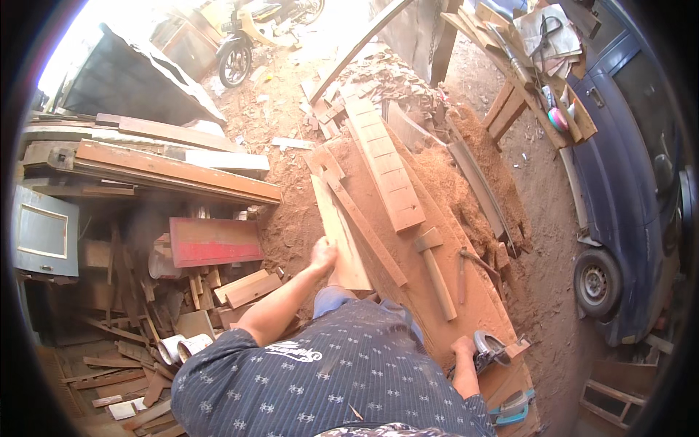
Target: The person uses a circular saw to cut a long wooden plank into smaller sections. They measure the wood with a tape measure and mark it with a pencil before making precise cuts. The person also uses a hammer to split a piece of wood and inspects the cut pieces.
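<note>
My left hand (322,255) is wrapped round the left edge of a pale plank (336,218), which stands out to the left of the sawdust-covered workbench (397,291). My right hand (463,349) grips what appears to be the handle of a power saw (492,345) at the bench's near right end. A long narrow batten (371,240) lies beside the plank, and a thicker board with several marked lines (384,171) lies farther right. A wooden mallet (437,273) and a thin rod-like tool (463,277) rest on the bench, with a blue-handled tool (513,408) lower right.
Stacked timber (178,173) and scrap wood fill the left, with a red panel (215,242). Sawdust heaps (480,175) lie beyond the bench. A dark blue car (619,197) stands close on the right, beside a cluttered wooden stand (539,87). A motorbike (237,58) is at the back.
</note>
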### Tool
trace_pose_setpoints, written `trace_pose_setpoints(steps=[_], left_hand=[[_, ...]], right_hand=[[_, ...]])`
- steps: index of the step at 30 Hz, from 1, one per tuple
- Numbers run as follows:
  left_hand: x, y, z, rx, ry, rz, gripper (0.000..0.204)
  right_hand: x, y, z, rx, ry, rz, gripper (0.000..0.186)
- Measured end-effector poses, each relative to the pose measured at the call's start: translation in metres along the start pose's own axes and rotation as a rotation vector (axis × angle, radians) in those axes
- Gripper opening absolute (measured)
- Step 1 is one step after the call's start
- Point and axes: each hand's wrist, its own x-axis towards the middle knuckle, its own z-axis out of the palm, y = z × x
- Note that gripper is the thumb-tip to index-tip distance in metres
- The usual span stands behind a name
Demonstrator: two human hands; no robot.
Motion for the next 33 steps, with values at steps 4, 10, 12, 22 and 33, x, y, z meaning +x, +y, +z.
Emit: trace_pose_setpoints(steps=[4, 10, 12, 22, 33], left_hand=[[-0.002, 0.011, -0.083, -0.044, -0.098, -0.008, 0.033], [0.011, 0.114, -0.185, 0.581, -0.299, 0.261, 0.033], [0.007, 0.143, -0.203, 0.682, -0.351, 0.201, 0.032], [0.086, 0.227, -0.332, 0.724, -0.089, 0.551, 0.035], [0.112, 0.077, -0.089, -0.171, -0.185, -0.082, 0.089]], right_hand=[[-0.04, -0.053, -0.037, 0.076, 0.049, -0.137, 0.044], [-0.04, -0.184, -0.066, 0.493, 0.603, -0.785, 0.068], [-0.053, -0.229, -0.088, 0.443, 0.61, -0.907, 0.078], [-0.001, -0.299, -0.073, 0.381, 0.479, -0.941, 0.072], [-0.152, -0.298, -0.223, 0.227, 0.271, -1.0, 0.056]])
